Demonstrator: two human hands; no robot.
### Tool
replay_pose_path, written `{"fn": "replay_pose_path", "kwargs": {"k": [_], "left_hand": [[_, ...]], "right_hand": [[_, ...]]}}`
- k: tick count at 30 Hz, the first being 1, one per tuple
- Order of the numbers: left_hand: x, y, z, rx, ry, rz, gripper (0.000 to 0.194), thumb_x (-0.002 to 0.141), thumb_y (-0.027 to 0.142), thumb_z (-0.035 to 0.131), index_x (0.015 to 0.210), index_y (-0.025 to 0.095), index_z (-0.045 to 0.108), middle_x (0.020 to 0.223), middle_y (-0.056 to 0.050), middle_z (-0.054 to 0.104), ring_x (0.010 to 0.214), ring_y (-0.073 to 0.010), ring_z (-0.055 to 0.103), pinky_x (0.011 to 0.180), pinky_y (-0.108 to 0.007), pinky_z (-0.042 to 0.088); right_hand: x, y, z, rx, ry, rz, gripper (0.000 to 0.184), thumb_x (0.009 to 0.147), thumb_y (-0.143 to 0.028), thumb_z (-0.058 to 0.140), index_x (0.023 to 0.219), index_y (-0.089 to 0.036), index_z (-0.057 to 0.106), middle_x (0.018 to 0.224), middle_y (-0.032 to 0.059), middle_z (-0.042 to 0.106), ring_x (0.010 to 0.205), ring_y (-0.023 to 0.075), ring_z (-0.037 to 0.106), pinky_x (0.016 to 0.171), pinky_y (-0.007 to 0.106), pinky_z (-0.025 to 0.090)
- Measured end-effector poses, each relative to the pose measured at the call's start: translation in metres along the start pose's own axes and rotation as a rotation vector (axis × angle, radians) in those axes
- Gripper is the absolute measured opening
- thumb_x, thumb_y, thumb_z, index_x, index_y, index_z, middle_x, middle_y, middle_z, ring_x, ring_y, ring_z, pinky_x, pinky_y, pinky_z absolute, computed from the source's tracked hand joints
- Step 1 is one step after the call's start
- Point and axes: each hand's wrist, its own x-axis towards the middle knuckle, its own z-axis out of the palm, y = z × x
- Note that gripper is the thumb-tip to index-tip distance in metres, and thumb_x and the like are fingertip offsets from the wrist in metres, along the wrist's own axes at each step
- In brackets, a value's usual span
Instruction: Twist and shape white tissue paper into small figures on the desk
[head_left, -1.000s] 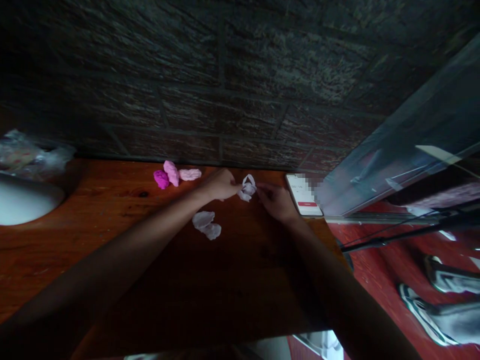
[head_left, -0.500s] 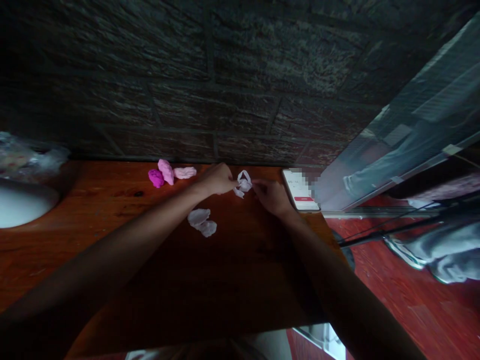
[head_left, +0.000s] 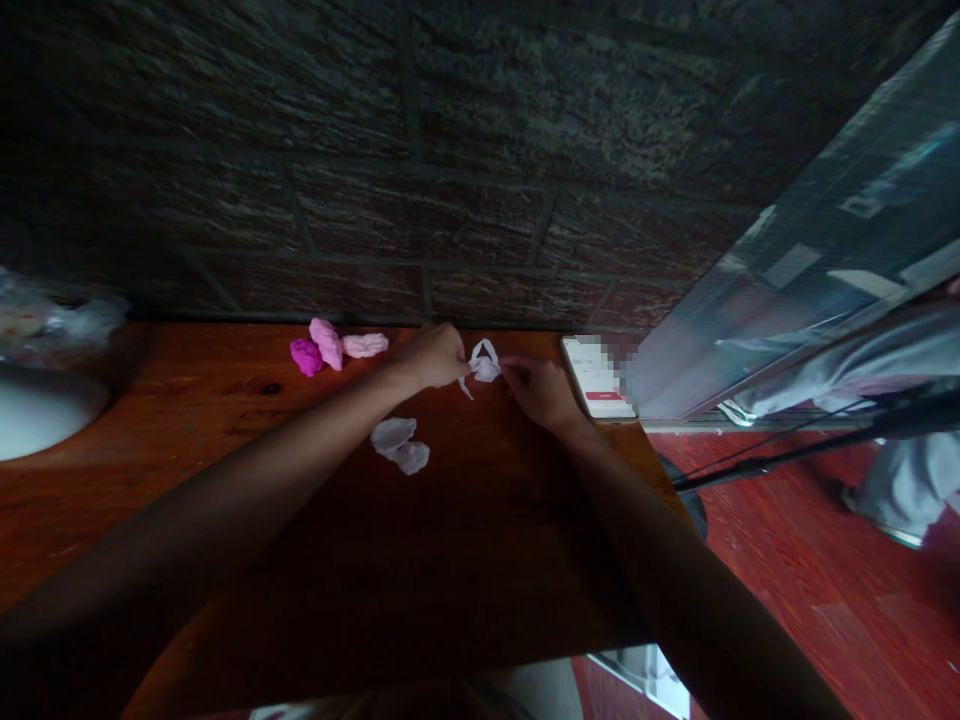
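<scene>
My left hand [head_left: 436, 356] is closed, its fingertips pinching the left end of a crumpled white strip [head_left: 485, 368]. The strip is thin, like paper or plastic film, with a loop standing up at its top and a loose tail hanging on the left. From the other side, my right hand [head_left: 541, 390] pinches its right edge between thumb and finger. Two more crumpled white pieces [head_left: 394, 435] lie on the wooden table [head_left: 465, 560], nearer to me. Left of my left hand sit a magenta lump [head_left: 306, 356], a pink lump [head_left: 326, 344] and a pale pink lump [head_left: 365, 345], all close together.
A phone [head_left: 596, 375] with a lit screen lies by the table's right edge. Behind the table rises a dark stone wall [head_left: 480, 160]. A white rounded container [head_left: 45, 410] and clear plastic wrapping [head_left: 82, 325] stand at left. Another person's legs [head_left: 911, 490] show beyond, at right.
Both hands keep their pinch on the white strip, whose loop and tail have shifted shape slightly. At right, the other person's legs have moved apart in a step.
</scene>
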Motion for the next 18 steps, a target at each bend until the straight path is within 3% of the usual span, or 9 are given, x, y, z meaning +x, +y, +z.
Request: {"fn": "replay_pose_path", "kwargs": {"k": [5, 10, 18], "left_hand": [[0.0019, -0.0002, 0.0024, 0.015, 0.027, 0.010, 0.014, 0.080, 0.018, 0.068, 0.076, 0.011, 0.080, 0.067, -0.009, 0.073, 0.064, -0.0180, 0.063, 0.061, -0.029, 0.035], [0.0009, -0.0015, 0.0013, 0.000, -0.018, -0.001, 0.019, 0.081, 0.019, 0.065, 0.069, 0.011, 0.078, 0.049, -0.004, 0.062, 0.050, -0.0154, 0.059, 0.055, -0.027, 0.037], [-0.0051, -0.0081, -0.0060, -0.033, -0.065, -0.031, 0.020, 0.079, 0.016, 0.058, 0.069, 0.014, 0.076, 0.047, -0.001, 0.063, 0.048, -0.0132, 0.059, 0.053, -0.023, 0.040]], "right_hand": [[-0.0001, -0.0011, -0.0010, 0.002, -0.017, 0.006, 0.025, 0.097, -0.020, 0.058, 0.113, -0.019, 0.077, 0.091, 0.0070, 0.082, 0.080, 0.0209, 0.078, 0.081, 0.030, 0.057], [-0.0003, -0.0004, -0.0001, 0.014, -0.027, 0.006, 0.026, 0.097, -0.019, 0.056, 0.115, -0.020, 0.076, 0.095, 0.0068, 0.082, 0.078, 0.0198, 0.078, 0.079, 0.029, 0.058], [-0.0001, -0.0012, -0.0005, 0.011, -0.027, 0.011, 0.026, 0.097, -0.019, 0.056, 0.114, -0.020, 0.076, 0.094, 0.0065, 0.082, 0.078, 0.0202, 0.078, 0.081, 0.030, 0.057]]}}
